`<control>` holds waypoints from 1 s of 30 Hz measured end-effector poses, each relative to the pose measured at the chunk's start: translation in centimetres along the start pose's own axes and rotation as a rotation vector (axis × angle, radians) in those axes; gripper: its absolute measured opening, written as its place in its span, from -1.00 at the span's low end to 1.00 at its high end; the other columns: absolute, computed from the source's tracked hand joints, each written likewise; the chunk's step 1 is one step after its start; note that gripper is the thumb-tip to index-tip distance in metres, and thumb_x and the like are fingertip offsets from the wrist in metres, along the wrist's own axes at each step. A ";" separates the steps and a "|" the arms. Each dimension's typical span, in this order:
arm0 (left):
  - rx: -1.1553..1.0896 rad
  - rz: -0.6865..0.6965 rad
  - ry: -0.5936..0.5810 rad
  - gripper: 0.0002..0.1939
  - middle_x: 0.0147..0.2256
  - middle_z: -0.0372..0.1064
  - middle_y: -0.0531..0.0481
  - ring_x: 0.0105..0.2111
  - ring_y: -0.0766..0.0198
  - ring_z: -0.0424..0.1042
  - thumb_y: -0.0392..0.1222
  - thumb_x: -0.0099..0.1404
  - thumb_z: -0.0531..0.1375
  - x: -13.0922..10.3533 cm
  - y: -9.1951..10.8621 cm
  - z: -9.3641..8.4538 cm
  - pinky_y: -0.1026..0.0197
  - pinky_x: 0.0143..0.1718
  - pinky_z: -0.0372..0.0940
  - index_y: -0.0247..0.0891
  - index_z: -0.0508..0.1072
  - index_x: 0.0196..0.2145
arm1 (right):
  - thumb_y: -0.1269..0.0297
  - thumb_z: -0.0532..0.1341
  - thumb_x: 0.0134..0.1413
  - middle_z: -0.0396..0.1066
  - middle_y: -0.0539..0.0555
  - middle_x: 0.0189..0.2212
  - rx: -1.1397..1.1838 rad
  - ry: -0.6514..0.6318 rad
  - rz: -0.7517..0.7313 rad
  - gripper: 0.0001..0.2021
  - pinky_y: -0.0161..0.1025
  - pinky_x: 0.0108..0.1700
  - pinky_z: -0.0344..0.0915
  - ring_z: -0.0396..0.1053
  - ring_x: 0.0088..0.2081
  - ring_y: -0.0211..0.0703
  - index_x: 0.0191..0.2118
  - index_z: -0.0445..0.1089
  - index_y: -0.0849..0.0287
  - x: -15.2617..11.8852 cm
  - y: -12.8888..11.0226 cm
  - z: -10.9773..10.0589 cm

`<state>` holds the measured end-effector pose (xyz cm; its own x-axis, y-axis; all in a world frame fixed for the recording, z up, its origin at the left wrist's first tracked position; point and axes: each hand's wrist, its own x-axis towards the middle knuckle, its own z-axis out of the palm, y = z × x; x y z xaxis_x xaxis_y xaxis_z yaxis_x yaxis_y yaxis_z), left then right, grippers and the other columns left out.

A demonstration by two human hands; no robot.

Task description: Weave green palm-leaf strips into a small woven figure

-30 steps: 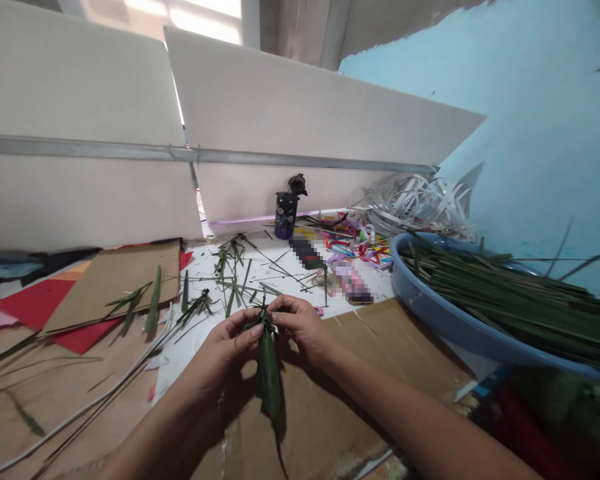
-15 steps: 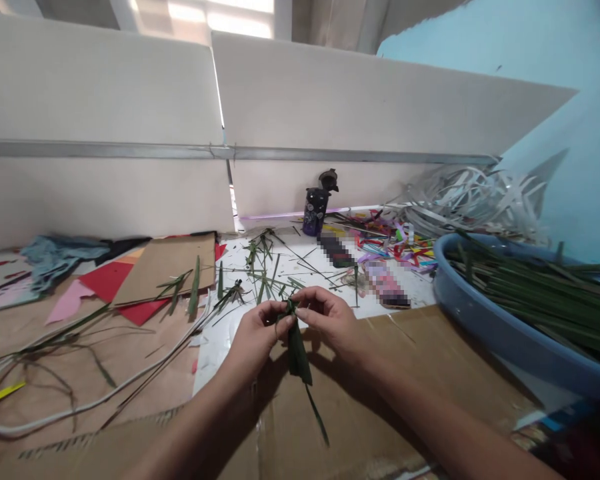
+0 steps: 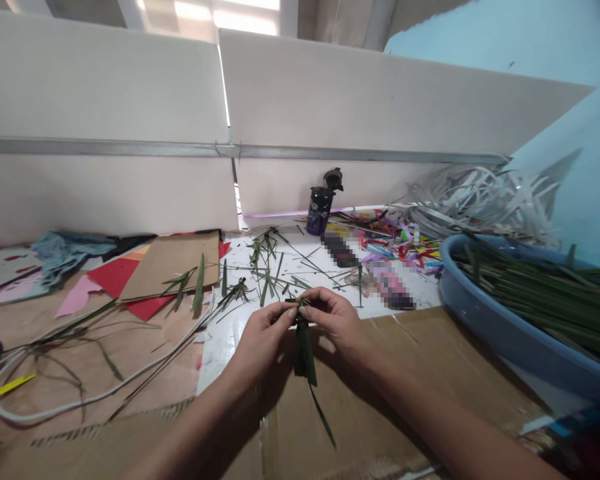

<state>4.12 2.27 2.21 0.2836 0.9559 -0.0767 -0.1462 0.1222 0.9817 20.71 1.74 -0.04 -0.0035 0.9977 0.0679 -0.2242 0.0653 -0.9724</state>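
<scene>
Both hands meet above the cardboard sheet point(image 3: 360, 393), pinching the top of a folded green leaf piece point(image 3: 305, 353). My left hand point(image 3: 270, 330) grips it from the left between thumb and fingertips. From the right, my right hand point(image 3: 333, 320) pinches the same knotted top, its thumb close to the left thumb. Wide leaf ends hang below the fingers, and a thin strip trails down toward me. The fingertips partly hide the knot.
At the right stands a blue basin point(image 3: 460, 313) of long green leaves point(image 3: 545, 293). A dark bottle point(image 3: 320, 210) with its lid up is at the back, near colourful strips point(image 3: 405, 247). Leaf scraps, brown card point(image 3: 170, 267) and a white cable point(image 3: 105, 397) lie left.
Both hands and the leaf piece have shifted slightly right in view, as has the whole scene. The left fingers have moved up closer to the knot, and the leaf hangs a little straighter.
</scene>
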 end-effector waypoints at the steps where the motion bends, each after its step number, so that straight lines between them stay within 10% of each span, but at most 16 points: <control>1: 0.006 0.002 0.009 -0.71 -0.33 0.60 -0.19 -0.36 0.16 0.50 0.00 0.17 0.48 0.1 -0.1 0.0 0.21 -0.33 0.39 -0.31 0.71 -0.33 | 0.18 0.53 -0.02 0.50 0.04 -0.29 0.002 0.009 0.000 -0.79 -0.15 -0.23 0.34 0.42 -0.24 -0.06 -0.27 0.58 0.06 0.0 0.1 0.0; 11: -0.377 -0.185 0.021 -0.67 -0.47 0.46 -0.06 -0.54 0.23 0.44 -0.02 0.18 0.50 -0.9 -0.9 1.1 0.21 -0.50 0.33 -0.31 0.61 -0.24 | 0.24 0.50 0.01 0.52 0.03 -0.29 -0.001 0.028 -0.054 -0.85 -0.07 -0.06 0.36 0.43 -0.21 -0.07 -0.29 0.59 0.05 -0.1 0.4 0.4; 30: -0.354 -0.174 0.052 -0.68 -0.38 0.53 -0.11 -0.44 0.23 0.50 -0.05 0.11 0.55 -0.4 -1.8 0.5 0.24 -0.42 0.37 -0.27 0.65 -0.25 | 0.25 0.51 0.00 0.56 0.03 -0.27 0.034 0.008 -0.070 -0.85 -0.09 0.00 0.35 0.45 -0.18 -0.07 -0.26 0.64 0.03 0.4 0.9 0.1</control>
<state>4.78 1.56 0.56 0.2863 0.9238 -0.2542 -0.4202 0.3595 0.8332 20.38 2.16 -0.84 0.0215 0.9909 0.1332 -0.2570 0.1343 -0.9570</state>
